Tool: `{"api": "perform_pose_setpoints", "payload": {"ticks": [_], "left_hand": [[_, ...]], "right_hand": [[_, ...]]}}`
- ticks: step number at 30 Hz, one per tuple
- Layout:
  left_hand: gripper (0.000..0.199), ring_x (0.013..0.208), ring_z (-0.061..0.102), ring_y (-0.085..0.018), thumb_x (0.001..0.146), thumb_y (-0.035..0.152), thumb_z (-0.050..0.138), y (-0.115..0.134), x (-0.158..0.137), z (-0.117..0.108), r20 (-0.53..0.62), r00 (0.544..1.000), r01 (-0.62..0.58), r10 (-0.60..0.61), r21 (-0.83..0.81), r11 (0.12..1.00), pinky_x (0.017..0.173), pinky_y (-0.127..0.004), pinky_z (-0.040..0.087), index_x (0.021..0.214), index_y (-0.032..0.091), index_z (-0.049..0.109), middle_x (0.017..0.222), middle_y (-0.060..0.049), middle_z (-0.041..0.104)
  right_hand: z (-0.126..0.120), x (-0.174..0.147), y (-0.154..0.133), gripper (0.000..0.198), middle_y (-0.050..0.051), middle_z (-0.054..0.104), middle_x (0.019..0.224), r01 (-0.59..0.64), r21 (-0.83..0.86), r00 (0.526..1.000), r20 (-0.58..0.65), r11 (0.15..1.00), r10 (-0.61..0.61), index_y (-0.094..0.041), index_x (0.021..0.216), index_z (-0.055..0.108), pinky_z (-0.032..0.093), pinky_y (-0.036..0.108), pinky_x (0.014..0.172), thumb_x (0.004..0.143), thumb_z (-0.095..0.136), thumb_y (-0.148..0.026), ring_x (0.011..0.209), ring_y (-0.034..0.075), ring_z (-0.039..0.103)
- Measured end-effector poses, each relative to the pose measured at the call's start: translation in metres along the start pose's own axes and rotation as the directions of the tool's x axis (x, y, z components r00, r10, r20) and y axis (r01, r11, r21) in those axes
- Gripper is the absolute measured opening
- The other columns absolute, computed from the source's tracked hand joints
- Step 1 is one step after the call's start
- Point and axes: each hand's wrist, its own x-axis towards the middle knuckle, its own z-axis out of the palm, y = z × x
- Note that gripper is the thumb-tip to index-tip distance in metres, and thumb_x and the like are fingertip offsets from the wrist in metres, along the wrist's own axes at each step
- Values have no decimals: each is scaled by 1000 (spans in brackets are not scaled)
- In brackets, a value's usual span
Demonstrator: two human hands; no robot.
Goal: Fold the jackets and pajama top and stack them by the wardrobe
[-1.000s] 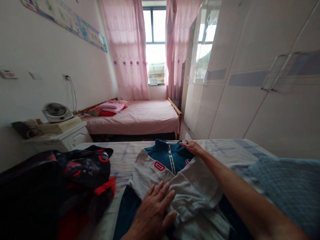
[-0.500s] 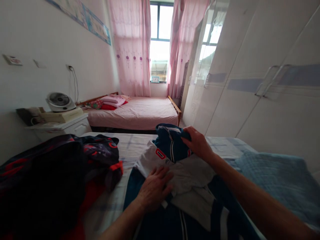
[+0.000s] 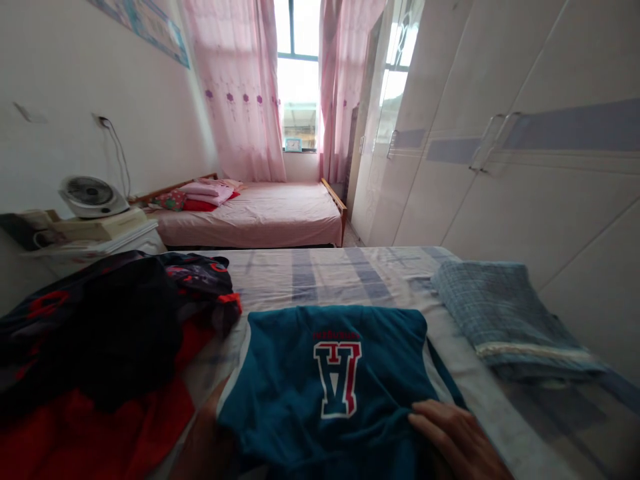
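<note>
A teal jacket (image 3: 285, 373) with white side panels and a white-and-red letter emblem lies folded in front of me, its near part bunched up. My left hand (image 3: 207, 420) is at the jacket's left edge, where the cloth covers its fingers. At the lower right, my right hand (image 3: 455, 433) has its fingers bent over the teal cloth, which creases at the fingertips; the thumb is hidden. On the left lies a heap of black and red clothes (image 3: 125, 320), near my left forearm.
Everything lies on a bed with a checked white-and-blue sheet (image 3: 270, 273). A folded blue-grey cloth (image 3: 505, 307) is on the right. Beyond stand a pink bed (image 3: 280, 207), a nightstand (image 3: 145, 237) with a fan (image 3: 90, 193), and white wardrobes (image 3: 480, 220) along the right wall.
The jacket's collar and grey-white front were showing; now its teal side with the letter emblem faces up, lying flatter. Both hands have moved down toward me, to its sides. The view has shifted right.
</note>
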Motion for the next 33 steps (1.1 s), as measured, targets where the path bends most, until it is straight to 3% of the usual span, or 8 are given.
{"api": "perform_pose_setpoints", "payload": {"ticks": [3,7,12,15,20,25,29,33], "left_hand": [[31,81,67,-27,68,40,63,2,-1,-13,-2,986,167,-169,-127,978,68,-29,53,93,22,67,88,-3,72],[46,86,67,-28,68,51,59,4,3,-24,69,922,380,-381,-349,857,71,-32,54,100,18,63,89,-7,73],[63,100,63,-30,66,57,63,9,3,-18,22,960,278,-277,-47,959,76,-31,54,114,17,57,104,-9,69],[69,106,60,-30,65,53,65,13,4,-12,12,985,171,-172,61,983,83,-34,52,121,15,53,113,-12,66],[61,99,63,-31,63,47,69,24,10,-14,49,974,222,-221,-4,975,80,-34,52,110,11,57,103,-14,69],[43,90,66,-28,61,46,73,26,13,-21,124,929,366,-349,-168,915,69,-31,54,89,16,64,90,-9,72],[38,83,67,-28,57,47,76,24,12,-20,234,884,460,-405,-273,845,65,-30,54,78,17,66,75,-6,71],[41,98,65,-29,59,48,74,45,3,-13,383,815,572,-434,-416,707,80,-33,53,85,18,68,90,-8,73]], "right_hand": [[3,-13,10,40,3,61,118,-309,24,951,-13,951,310,-30,122,50,48,32,88,82,48,-25,109,20,57],[-3,0,30,36,6,60,119,-678,104,735,91,727,672,-26,114,57,47,37,91,86,41,-42,110,23,57],[4,30,55,51,10,65,110,-822,93,556,344,562,757,-20,116,56,46,37,87,85,36,-54,101,24,61],[10,49,58,52,9,68,97,-836,30,509,414,548,755,-15,121,52,47,36,80,81,43,-48,90,25,63],[-1,72,64,39,6,69,90,-801,155,593,335,578,732,-17,104,60,47,31,77,74,42,-34,84,21,64],[-4,60,86,35,9,69,95,-798,79,594,265,597,759,-18,100,61,47,35,80,78,41,-35,87,23,64],[1,68,69,38,13,62,112,-692,36,717,156,721,680,-15,110,59,45,39,90,82,40,-32,102,25,59],[-1,114,20,50,10,46,138,-499,72,866,37,863,498,-19,134,42,32,44,105,89,38,-41,129,25,38]]}}
